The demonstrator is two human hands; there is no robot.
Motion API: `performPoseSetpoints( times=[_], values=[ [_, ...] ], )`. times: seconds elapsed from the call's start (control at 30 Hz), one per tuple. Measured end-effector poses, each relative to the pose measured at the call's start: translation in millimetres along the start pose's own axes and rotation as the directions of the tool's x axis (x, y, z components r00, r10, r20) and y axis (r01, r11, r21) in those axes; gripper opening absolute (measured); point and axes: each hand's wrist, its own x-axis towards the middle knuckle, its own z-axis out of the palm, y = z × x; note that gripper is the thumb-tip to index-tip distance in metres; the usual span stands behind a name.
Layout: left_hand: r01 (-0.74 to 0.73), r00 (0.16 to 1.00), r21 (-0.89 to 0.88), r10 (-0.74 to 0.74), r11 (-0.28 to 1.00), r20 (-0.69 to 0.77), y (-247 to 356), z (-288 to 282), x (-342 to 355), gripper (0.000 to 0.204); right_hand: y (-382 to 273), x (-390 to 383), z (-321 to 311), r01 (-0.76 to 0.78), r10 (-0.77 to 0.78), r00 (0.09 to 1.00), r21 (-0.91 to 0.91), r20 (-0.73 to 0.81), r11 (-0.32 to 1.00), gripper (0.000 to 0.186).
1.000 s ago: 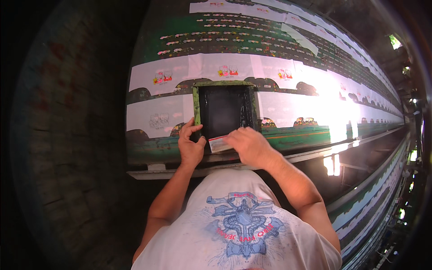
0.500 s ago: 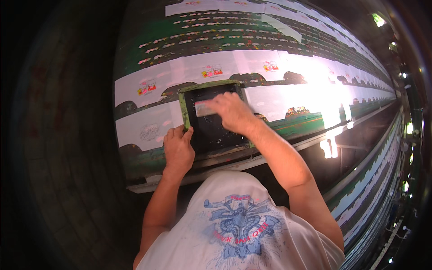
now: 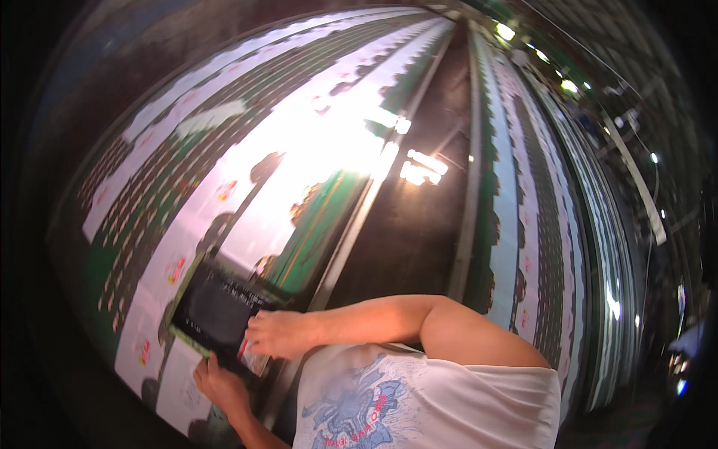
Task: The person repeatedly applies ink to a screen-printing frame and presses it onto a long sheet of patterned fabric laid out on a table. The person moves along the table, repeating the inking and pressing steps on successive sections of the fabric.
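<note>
A screen-printing frame (image 3: 217,303) with a dark mesh and a green rim lies over white cut pieces on the long table. My left hand (image 3: 222,387) grips the rim at its near corner, thumb and fingers closed against the edge. Closed round a small squeegee (image 3: 254,361), my right hand (image 3: 283,334) is at the frame's side nearest my body. The squeegee is pale with a red strip, and my fingers partly cover it. Beside the frame runs a white piece (image 3: 142,323) with small red cartoon prints; another white piece (image 3: 179,385) lies by my left hand.
The green table (image 3: 318,239) stretches far ahead, covered with rows of white pieces and small printed shapes. Strong glare hides part of it. A dark aisle (image 3: 407,232) separates it from a second long table (image 3: 516,247) on the right, also laid with pieces.
The view has swung to the right, showing the aisle and second table. My right hand has drawn the squeegee from the frame's far part toward my body. My left hand stays on the rim.
</note>
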Motion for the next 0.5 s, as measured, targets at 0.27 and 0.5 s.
performPoseSetpoints(
  times=[0.27,0.5],
  values=[
    [0.058,0.994,0.102,-0.067,0.993,0.085,-1,-2,9,0.036,-18,-61,-25,-0.036,0.057,0.946,0.073,-0.318,0.997,0.063],
    [0.121,0.989,0.143,-0.131,0.982,0.062,23,-15,9,0.030,-16,-166,-38,-0.418,0.418,0.852,0.070,-0.316,0.906,0.051]
  ],
)
